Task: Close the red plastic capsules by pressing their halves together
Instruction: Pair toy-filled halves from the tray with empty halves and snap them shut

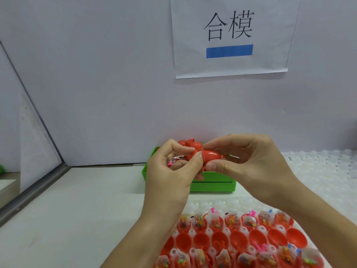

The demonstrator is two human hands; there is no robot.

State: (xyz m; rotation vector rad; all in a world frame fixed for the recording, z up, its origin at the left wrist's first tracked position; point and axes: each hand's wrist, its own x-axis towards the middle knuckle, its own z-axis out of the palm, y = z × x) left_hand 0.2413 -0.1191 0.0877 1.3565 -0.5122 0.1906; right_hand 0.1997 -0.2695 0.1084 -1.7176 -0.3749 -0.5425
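Observation:
My right hand (249,161) pinches a red capsule half (211,156) between thumb and fingers, above the green bin. My left hand (173,171) grips the other half against it, with a small packet (178,157) and a pink bit showing inside the palm. The two halves meet between my thumbs. Closed red capsules (190,144) are piled in the green bin (212,183) behind my hands. Near the bottom edge, a white tray (239,204) holds rows of open red halves (257,239), some filled with candy packets (231,219), some empty.
A grey wall with a paper sign (229,35) stands close behind the bin. A white bumpy tray (324,171) lies at the right. A metal frame edge (34,192) runs along the left of the white tabletop (87,209).

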